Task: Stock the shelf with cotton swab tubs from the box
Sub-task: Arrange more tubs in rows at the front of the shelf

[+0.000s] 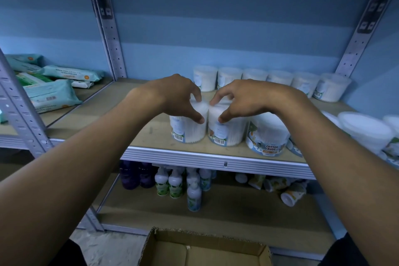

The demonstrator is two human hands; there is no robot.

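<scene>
Shelf front edge (216,155), both hands gripping tubs (side by side)

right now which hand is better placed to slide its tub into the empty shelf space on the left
Left. The left hand holds the leftmost front tub, bordering the bare shelf; the right hand holds the next tub.

Tubs (267,134) on shelf (216,157), bottles (172,183) below, box (205,250) in front
</scene>
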